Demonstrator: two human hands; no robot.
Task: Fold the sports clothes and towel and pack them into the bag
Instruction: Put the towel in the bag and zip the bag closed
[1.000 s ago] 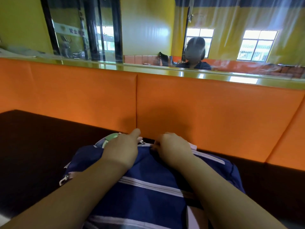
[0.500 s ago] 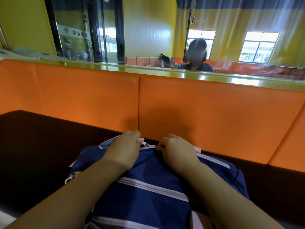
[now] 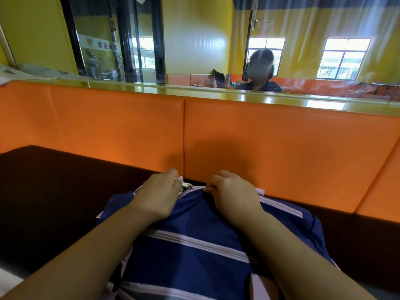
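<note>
A navy blue bag [image 3: 201,241] with pale pink zip bands lies on the dark bench seat in front of me. My left hand [image 3: 159,194] rests on its top left and pinches the metal zip pull [image 3: 187,187] at the bag's far edge. My right hand [image 3: 232,192] grips the bag's top edge just right of the pull, fingers curled over the fabric. The clothes and towel are not in sight; the bag's inside is hidden.
The dark bench seat [image 3: 49,202] runs left and right of the bag. An orange padded backrest [image 3: 129,135] rises right behind it, topped by a glossy ledge [image 3: 216,95]. Above that a mirror shows a seated person [image 3: 258,72].
The left hand has slid the zip pull along the bag's top; the green and white cloth seen at the opening a second ago is now covered.
</note>
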